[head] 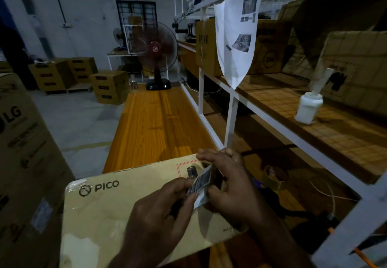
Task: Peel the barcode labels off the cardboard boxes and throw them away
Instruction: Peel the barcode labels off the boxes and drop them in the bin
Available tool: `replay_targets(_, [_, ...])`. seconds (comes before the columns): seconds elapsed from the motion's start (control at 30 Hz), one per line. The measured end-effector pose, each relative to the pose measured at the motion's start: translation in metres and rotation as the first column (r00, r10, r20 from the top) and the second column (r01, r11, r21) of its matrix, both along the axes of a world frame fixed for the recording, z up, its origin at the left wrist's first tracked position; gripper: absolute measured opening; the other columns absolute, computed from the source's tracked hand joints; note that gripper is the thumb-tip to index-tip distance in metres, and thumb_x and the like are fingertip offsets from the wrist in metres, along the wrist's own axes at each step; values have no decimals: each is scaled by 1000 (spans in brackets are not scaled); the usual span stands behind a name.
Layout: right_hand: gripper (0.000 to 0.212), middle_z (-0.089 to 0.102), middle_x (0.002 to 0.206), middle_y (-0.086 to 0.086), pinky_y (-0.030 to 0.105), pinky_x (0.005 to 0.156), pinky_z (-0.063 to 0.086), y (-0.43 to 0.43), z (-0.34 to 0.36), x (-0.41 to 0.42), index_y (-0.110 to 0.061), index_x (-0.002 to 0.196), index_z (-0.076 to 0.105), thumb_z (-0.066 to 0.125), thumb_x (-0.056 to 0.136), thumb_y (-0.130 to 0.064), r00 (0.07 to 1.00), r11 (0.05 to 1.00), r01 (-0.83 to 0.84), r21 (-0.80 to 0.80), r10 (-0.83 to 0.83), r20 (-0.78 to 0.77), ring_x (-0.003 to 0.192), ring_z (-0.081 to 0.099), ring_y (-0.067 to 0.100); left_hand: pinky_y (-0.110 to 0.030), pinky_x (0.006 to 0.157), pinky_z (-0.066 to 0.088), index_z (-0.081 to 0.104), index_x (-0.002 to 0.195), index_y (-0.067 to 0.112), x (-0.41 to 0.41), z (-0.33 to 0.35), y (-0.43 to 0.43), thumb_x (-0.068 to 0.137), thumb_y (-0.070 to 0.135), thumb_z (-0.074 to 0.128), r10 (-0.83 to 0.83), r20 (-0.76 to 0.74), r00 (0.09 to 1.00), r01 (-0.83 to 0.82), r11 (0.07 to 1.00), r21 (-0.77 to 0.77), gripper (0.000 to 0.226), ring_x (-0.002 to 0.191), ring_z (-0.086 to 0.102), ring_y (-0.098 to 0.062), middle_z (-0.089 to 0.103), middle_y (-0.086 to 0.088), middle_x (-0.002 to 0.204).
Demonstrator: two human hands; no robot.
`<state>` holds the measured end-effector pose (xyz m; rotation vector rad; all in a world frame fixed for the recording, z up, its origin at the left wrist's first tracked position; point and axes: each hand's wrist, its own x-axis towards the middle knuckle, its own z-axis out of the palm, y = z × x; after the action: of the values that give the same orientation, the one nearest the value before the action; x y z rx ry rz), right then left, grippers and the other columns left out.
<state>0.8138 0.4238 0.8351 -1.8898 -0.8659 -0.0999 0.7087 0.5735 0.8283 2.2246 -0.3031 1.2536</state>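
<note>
A flat cardboard box [104, 215] printed PICO lies on the near end of the orange wooden bench. A white barcode label [200, 185] is lifted off the box's top right area and held between both hands. My left hand [163, 211] pinches its lower left edge with thumb and fingers. My right hand [228, 181] grips its right side, fingers curled over the top. A small dark metallic object [191, 172] sits on the box just behind the label.
The orange bench [155, 121] runs away toward a red standing fan [155, 58]. A white-framed shelf [230, 117] on the right holds cartons, a white jar [307, 108] and a tape roll [275, 175]. An LG carton [25, 152] stands left; stacked boxes [109, 86] sit behind.
</note>
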Motion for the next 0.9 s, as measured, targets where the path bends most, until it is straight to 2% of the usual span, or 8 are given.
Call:
replay_targets(0.1, [50, 38, 137, -29, 10, 91, 48, 0, 0, 0, -35, 109, 60, 64, 70, -4, 998, 1000, -16, -22, 17, 57, 132, 32, -2, -20, 66, 56, 60, 112, 23, 0, -3, 3, 85, 26, 69, 15, 14, 1000, -16, 999, 37, 29, 75, 69, -1, 75, 6, 92])
replay_targets(0.17, [38, 39, 131, -37, 7, 88, 47, -1, 4, 1, -30, 97, 61, 65, 70, -4, 999, 1000, -20, -23, 21, 40, 131, 33, -3, -24, 64, 57, 61, 111, 23, 0, -4, 4, 86, 28, 69, 24, 7, 1000, -24, 998, 56, 27, 74, 70, -4, 76, 4, 91])
replay_targets(0.23, [32, 47, 127, -32, 1, 83, 43, -5, 11, 5, -28, 88, 63, 69, 66, -5, 999, 999, -19, -32, 20, 46, 128, 37, -3, -25, 62, 57, 61, 109, 25, -2, -4, 3, 87, 29, 68, 21, -7, 1000, -21, 999, 51, 24, 72, 70, -5, 76, 5, 90])
replay_targets(0.33, [25, 58, 114, -22, 16, 81, 51, -14, 20, 13, -30, 82, 65, 73, 64, -14, 996, 993, -82, -82, 83, 18, 116, 50, 0, -19, 66, 56, 61, 110, 25, -4, -4, 1, 85, 31, 68, 22, 0, 1000, -22, 999, 27, 27, 75, 68, -1, 75, 8, 92])
replay_targets(0.43, [20, 63, 95, -15, 28, 62, 60, -20, 24, 10, -23, 84, 64, 73, 78, -5, 972, 988, -157, -3, 154, -178, 93, 66, 9, -12, 72, 56, 59, 116, 22, -5, -5, 0, 85, 32, 67, 30, -4, 1000, -30, 1000, 6, 34, 86, 69, 0, 71, 10, 99])
replay_targets(0.53, [21, 66, 95, -19, 28, 60, 60, -24, 27, 2, -20, 87, 64, 70, 83, -1, 956, 983, -176, 50, 183, -229, 92, 68, 4, -7, 81, 52, 62, 120, 17, -5, -5, 3, 86, 35, 64, 74, -26, 997, -76, 994, -80, 38, 95, 68, 0, 71, 6, 103])
replay_targets(0.63, [21, 70, 96, -12, 30, 64, 61, -27, 29, -5, -18, 88, 65, 72, 82, 1, 968, 984, -154, 95, 169, -184, 95, 69, 6, -13, 77, 56, 69, 117, 17, -3, -2, 7, 84, 34, 69, 121, -79, 989, -133, 977, -169, 37, 88, 70, 2, 74, 6, 101])
replay_targets(0.9, [19, 70, 98, -2, 38, 62, 62, -12, 16, -12, -11, 93, 63, 67, 84, 6, 955, 948, -27, 316, 119, -273, 90, 71, 22, -15, 70, 56, 75, 94, 33, -3, 18, 11, 79, 4, 78, -39, -293, 955, -121, 854, -506, 33, 81, 72, 1, 76, 20, 85])
